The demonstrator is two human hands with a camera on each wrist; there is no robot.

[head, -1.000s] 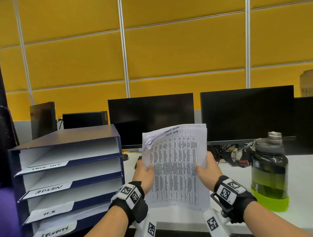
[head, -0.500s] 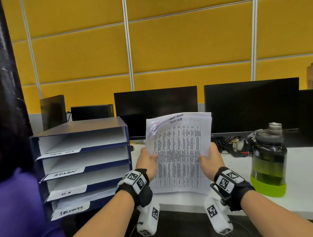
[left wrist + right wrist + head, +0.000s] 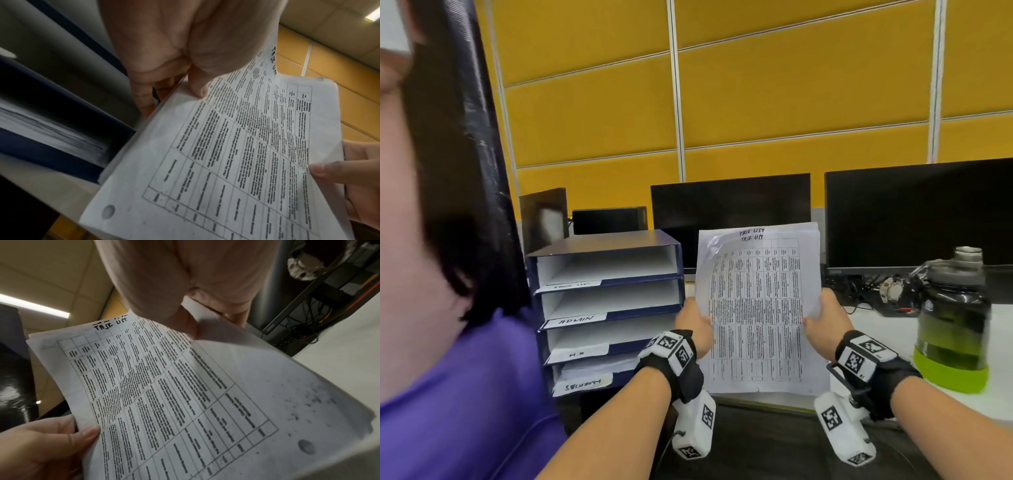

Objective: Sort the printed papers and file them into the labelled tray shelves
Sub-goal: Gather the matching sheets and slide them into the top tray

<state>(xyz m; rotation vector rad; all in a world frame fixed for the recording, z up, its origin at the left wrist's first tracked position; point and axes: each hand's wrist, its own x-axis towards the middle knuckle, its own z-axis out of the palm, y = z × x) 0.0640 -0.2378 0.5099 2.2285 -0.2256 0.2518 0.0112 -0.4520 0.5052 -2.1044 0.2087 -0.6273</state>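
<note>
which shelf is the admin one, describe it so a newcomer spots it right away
Find the blue tray rack standing left of the dark monitors, beside the papers held up in both hands. Count down from its top: the admin shelf is second, and its white front label reads ADMIN in handwritten capitals, above H.R.

your left hand (image 3: 693,317) and right hand (image 3: 825,317) grip the papers (image 3: 756,308) upright just right of the tray shelves (image 3: 678,270), whose slots open toward you; the top three look clear inside, while the bottom one already has sheets in it. a person in purple (image 3: 448,394) crowds the rack's left side. on your right the water bottle (image 3: 952,318) stands on the desk, and two monitors (image 3: 729,219) wall off the back.
</note>
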